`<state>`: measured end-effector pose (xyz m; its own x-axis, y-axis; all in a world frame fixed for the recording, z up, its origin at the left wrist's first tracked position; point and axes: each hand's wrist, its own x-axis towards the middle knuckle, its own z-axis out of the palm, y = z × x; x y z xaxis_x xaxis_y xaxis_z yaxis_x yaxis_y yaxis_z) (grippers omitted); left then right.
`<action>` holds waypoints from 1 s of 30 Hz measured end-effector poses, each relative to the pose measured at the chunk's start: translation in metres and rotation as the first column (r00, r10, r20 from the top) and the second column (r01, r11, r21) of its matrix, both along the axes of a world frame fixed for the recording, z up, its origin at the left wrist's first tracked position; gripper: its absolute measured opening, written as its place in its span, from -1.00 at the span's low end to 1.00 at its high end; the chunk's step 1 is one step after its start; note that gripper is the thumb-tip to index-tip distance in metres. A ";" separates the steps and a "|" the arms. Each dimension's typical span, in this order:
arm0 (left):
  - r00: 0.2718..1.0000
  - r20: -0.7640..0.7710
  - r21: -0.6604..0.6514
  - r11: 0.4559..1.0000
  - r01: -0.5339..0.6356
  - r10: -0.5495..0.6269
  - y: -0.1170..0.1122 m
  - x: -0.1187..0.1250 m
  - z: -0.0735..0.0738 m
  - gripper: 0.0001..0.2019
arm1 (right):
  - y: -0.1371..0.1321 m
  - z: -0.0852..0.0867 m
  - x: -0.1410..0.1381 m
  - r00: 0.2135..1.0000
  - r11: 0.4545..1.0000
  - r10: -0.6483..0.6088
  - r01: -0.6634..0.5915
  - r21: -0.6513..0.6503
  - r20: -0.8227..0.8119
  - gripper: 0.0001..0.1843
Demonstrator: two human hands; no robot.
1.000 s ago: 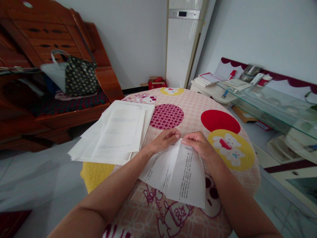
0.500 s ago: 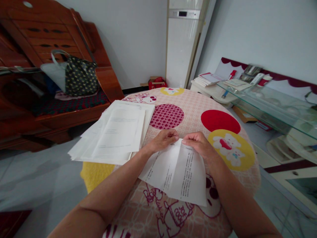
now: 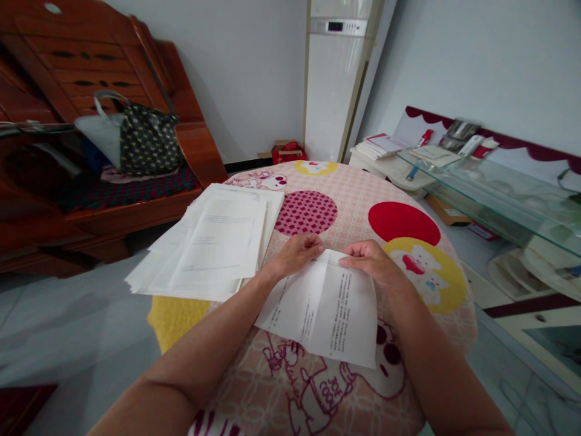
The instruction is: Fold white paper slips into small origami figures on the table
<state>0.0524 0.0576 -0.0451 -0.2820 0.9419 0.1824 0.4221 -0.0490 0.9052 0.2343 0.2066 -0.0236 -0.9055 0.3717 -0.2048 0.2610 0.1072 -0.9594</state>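
Note:
A printed sheet of paper (image 3: 327, 309) with a lengthwise crease lies on the round table (image 3: 354, 194), which has a pink patterned cloth. My left hand (image 3: 297, 253) pinches the sheet's far edge left of the crease, fingers curled. My right hand (image 3: 370, 260) pinches the same far edge right of the crease. The two hands are a short way apart, with the sheet spread almost flat between them. A loose stack of white papers (image 3: 213, 245) rests on the table's left side, hanging over its edge.
A wooden bench (image 3: 113, 200) with a spotted bag (image 3: 145, 139) stands at the left. A white floor air conditioner (image 3: 333, 79) is behind the table. At the right is a glass shelf (image 3: 499, 188) with books and small items. Grey floor lies all around.
My hands have moved apart along the sheet's far edge. The sheet, peaked at its crease before, has opened and now lies flatter on the table.

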 end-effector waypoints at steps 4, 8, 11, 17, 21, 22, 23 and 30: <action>0.985 -0.120 0.001 0.993 -0.122 0.121 0.000 -0.007 -0.001 -0.73 | 0.025 -0.001 0.011 0.997 0.997 -0.069 0.068 0.020 0.038 -0.68; 0.930 -0.300 0.040 0.977 -0.211 0.213 0.000 -0.005 -0.004 -0.90 | 0.043 -0.010 0.015 0.977 0.973 -0.210 0.207 0.104 0.021 -0.68; 0.874 -0.434 0.081 0.976 -0.203 0.217 0.000 0.003 -0.010 -0.69 | 0.052 -0.018 0.011 0.949 0.914 -0.315 0.306 0.268 -0.008 -0.75; 0.773 -0.633 -0.081 0.990 -0.116 0.039 0.003 0.012 -0.027 -0.50 | 0.060 -0.020 -0.001 0.918 0.789 -0.394 0.362 0.496 -0.043 -0.83; 0.693 -0.719 -0.205 0.971 -0.124 -0.063 0.002 0.007 -0.036 -0.41 | 0.064 -0.025 -0.005 0.900 0.767 -0.431 0.406 0.497 -0.069 -0.79; 0.678 -0.731 -0.220 0.967 -0.128 -0.077 0.002 0.006 -0.037 -0.40 | 0.065 -0.028 -0.004 0.889 0.768 -0.451 0.433 0.473 -0.081 -0.76; 0.666 -0.741 -0.229 0.965 -0.131 -0.085 0.001 0.005 -0.038 -0.40 | 0.066 -0.031 -0.003 0.874 0.765 -0.477 0.467 0.443 -0.099 -0.72; 0.626 -0.772 -0.256 0.956 -0.144 -0.112 0.000 0.008 -0.036 -0.39 | 0.075 -0.045 -0.005 0.808 0.707 -0.562 0.581 0.403 -0.177 -0.57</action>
<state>0.0601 0.0580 -0.0808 -0.1721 0.9816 0.0827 0.9651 0.1513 0.2136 0.2292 0.2821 -0.0689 -0.4947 0.8598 0.1264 0.3701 0.3401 -0.8645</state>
